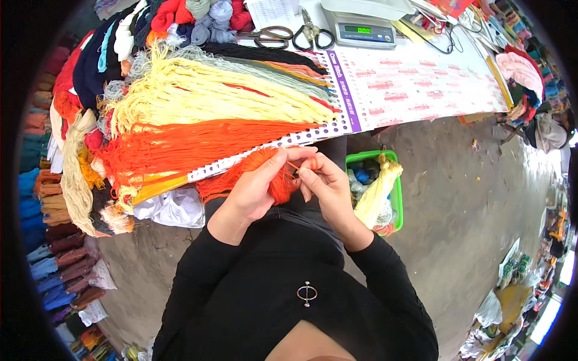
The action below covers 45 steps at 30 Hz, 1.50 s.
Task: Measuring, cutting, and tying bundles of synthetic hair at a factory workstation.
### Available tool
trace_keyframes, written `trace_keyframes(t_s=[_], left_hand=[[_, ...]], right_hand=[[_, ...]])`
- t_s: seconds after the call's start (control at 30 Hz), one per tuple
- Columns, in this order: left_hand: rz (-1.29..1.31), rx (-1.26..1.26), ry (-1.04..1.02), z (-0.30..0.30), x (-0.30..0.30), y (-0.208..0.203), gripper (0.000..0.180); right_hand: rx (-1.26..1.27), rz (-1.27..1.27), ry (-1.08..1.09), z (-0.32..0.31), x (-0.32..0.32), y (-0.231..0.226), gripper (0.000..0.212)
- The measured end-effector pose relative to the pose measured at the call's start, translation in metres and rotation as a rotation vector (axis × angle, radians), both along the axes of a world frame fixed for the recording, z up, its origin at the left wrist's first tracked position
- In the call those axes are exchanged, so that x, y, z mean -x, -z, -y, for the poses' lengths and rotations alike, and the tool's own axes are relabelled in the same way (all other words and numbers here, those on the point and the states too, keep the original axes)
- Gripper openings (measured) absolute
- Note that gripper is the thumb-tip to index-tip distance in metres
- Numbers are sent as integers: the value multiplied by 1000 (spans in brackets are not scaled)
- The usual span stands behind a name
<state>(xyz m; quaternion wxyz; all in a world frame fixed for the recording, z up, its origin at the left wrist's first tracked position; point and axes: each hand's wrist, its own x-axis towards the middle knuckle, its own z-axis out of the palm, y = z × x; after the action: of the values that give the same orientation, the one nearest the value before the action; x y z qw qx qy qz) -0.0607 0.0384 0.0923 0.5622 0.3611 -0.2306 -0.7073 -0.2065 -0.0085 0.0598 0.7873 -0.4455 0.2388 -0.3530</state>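
Note:
Close to the table's front edge, my left hand is closed round an orange-red thread skein, which spreads over my lap beneath it. Facing it, my right hand pinches a few orange-red strands between thumb and forefinger. The strands run between both sets of fingertips, and a small loop of them shows over my right fingers. Just beyond my hands lies a punched-hole thread card, white with a purple stripe. Long bundles of orange-red thread, pale yellow thread, grey and black thread fan leftward from its holes.
Two pairs of scissors and a digital scale sit at the back of the table. A green basket of yarn stands on the floor to the right. Coloured skeins line the left side.

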Motion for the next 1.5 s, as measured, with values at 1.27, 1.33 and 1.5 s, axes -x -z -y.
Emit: trace_keyframes(t_s=[1.27,1.33,1.5], left_hand=[[117,-74,-129,23,-16,-10,46],[150,-158,-39,45,2,7,50],[16,-418,-29,81,23,36,45]], right_hand=[[490,-515,70,138,67,44,14],[516,-656,-13,140,48,51,11],[869,-854,67,138,40,62,17]])
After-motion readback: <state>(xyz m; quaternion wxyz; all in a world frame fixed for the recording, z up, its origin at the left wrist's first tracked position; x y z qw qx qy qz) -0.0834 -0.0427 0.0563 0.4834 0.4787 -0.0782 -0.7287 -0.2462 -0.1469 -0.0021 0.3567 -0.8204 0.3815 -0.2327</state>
